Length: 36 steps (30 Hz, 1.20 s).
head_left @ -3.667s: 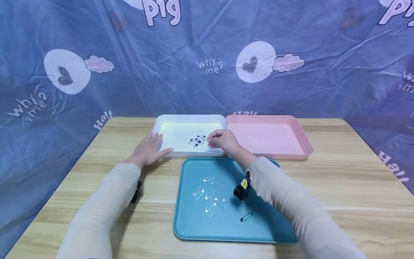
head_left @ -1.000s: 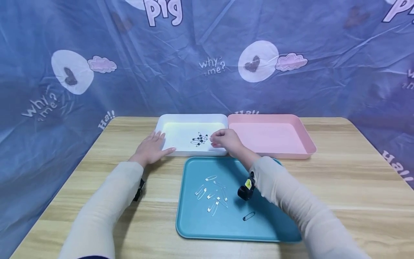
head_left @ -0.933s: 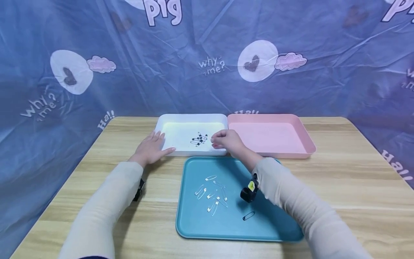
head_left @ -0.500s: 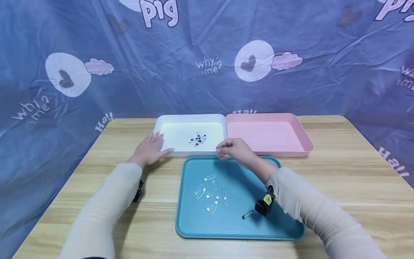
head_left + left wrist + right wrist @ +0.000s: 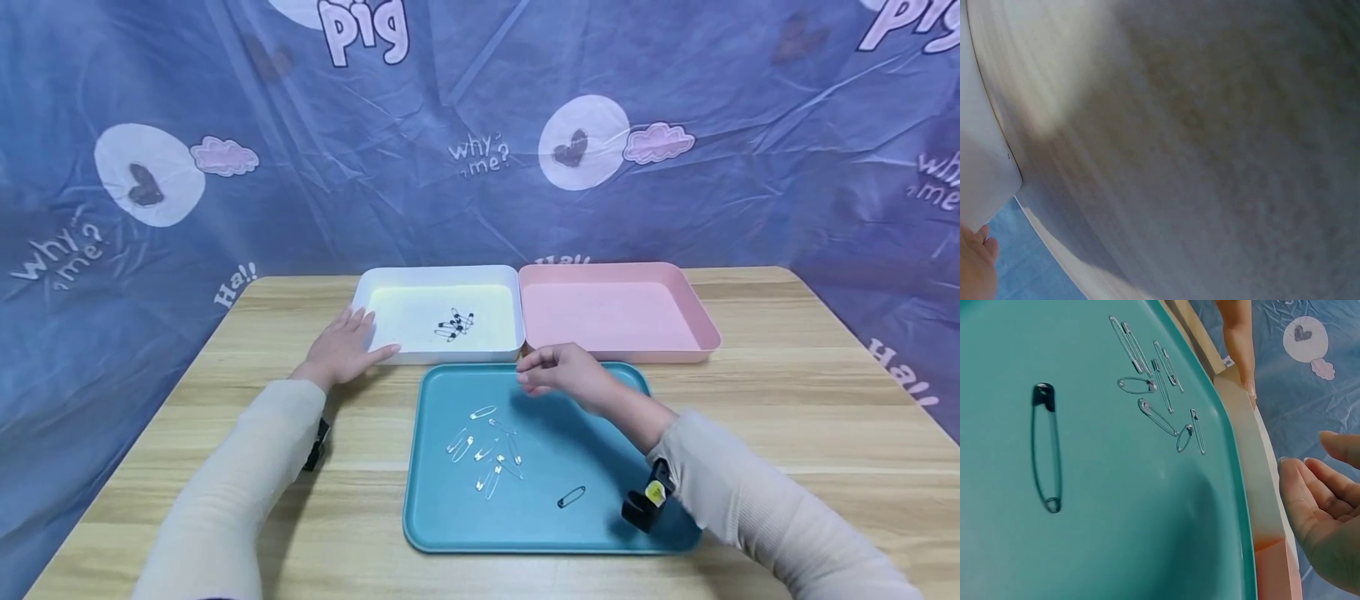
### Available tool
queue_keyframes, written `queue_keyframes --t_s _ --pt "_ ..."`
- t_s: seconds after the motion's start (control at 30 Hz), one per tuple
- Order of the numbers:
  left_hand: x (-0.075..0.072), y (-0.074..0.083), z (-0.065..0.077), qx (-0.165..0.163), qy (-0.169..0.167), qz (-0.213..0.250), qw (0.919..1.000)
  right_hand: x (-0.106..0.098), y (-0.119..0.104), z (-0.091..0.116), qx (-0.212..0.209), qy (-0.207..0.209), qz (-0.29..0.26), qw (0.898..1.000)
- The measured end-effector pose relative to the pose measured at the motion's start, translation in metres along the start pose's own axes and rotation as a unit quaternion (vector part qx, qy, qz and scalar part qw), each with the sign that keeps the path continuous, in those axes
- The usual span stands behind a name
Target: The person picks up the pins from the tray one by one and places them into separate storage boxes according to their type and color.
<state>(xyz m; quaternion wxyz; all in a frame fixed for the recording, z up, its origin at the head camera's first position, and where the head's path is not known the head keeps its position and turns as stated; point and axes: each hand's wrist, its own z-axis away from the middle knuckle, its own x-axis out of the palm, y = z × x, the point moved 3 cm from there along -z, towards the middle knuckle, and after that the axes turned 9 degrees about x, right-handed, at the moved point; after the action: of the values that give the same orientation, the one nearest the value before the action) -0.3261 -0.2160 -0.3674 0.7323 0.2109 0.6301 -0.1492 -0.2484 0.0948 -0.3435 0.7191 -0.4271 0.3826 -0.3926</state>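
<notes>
My left hand [image 5: 342,348] rests with fingers spread over the left rim of the white tray [image 5: 390,356]. In that tray lies a small pile of black-headed safety pins [image 5: 454,325]. My right hand [image 5: 566,374] hovers over the back of the teal tray [image 5: 450,533]. In the right wrist view, its thumb and fingers are apart with nothing between them. One black safety pin [image 5: 572,497] lies on the teal tray's near right part, large in the right wrist view [image 5: 1045,447]. Several silver safety pins [image 5: 486,454] are scattered on its left half.
A pink tray [image 5: 701,357] stands at the right of the white one, their sides meeting. Both stand at the back of the wooden table [image 5: 795,433], just beyond the teal tray. A blue printed cloth [image 5: 420,200] hangs behind the table.
My right hand has drawn back from beside the pins in the white tray, toward me and right, over the teal tray, its fingers now loosened. My left hand has stayed at the white tray.
</notes>
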Motion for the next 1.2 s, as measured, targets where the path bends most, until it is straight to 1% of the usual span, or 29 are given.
queue_keyframes --t_s 0.17,0.3,0.57,0.7,1.03,1.2 --pt "-0.001 0.001 0.000 0.003 0.001 -0.003 1.0000 -0.002 0.004 0.010 0.008 -0.018 0.023 1.000" --pt "-0.001 0.001 0.001 0.003 0.002 0.002 1.0000 -0.003 0.009 0.019 0.004 -0.029 0.035 0.999" --pt "0.001 0.000 -0.001 0.004 0.003 0.001 1.0000 -0.006 0.023 0.036 0.003 -0.052 0.043 0.998" --pt "0.002 -0.002 -0.002 0.000 0.004 0.003 1.0000 -0.007 0.029 0.042 0.002 -0.058 0.057 0.997" --pt "0.002 -0.001 0.000 -0.001 0.004 0.011 0.9999 -0.007 0.042 0.057 0.015 -0.071 0.081 0.994" --pt "0.001 -0.001 0.000 -0.002 0.000 0.012 0.9999 -0.007 0.047 0.063 0.013 -0.070 0.099 0.993"
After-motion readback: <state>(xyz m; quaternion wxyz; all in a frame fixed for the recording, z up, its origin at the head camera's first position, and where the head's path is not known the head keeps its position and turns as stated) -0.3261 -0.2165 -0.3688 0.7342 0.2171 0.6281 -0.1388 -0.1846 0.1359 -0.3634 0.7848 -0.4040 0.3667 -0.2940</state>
